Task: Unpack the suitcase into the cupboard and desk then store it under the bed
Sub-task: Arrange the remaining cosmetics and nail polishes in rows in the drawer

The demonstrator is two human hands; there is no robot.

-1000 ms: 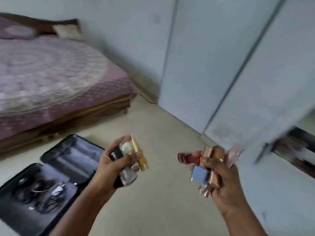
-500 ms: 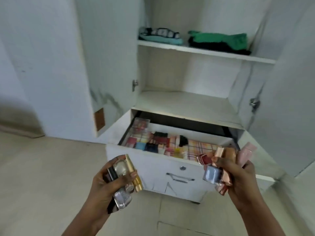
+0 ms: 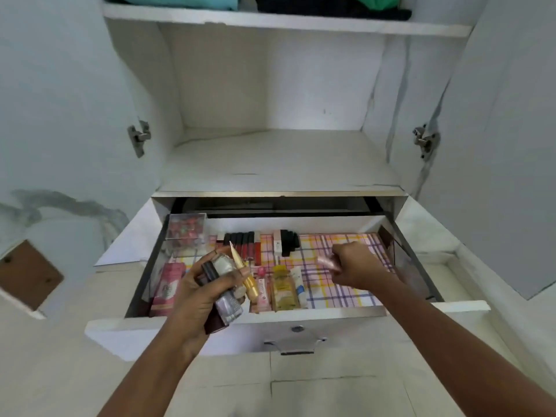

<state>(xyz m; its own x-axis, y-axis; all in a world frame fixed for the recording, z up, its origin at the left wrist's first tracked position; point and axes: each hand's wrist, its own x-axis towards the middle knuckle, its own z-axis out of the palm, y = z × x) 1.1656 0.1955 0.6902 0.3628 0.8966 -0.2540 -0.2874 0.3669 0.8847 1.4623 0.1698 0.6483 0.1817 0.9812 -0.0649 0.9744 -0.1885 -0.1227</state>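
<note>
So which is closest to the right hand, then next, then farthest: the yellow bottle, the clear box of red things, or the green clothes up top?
From the right hand:
1. Yellow bottle, just left, in the drawer.
2. Clear box, drawer's far-left corner.
3. Green clothes, top shelf.

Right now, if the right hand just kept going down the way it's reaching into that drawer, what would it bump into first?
Most likely the checked liner on the drawer floor. The right hand, gripping pinkish tubes, hangs over a bare patch, right of the small bottles. Depth is hard to judge.
</note>
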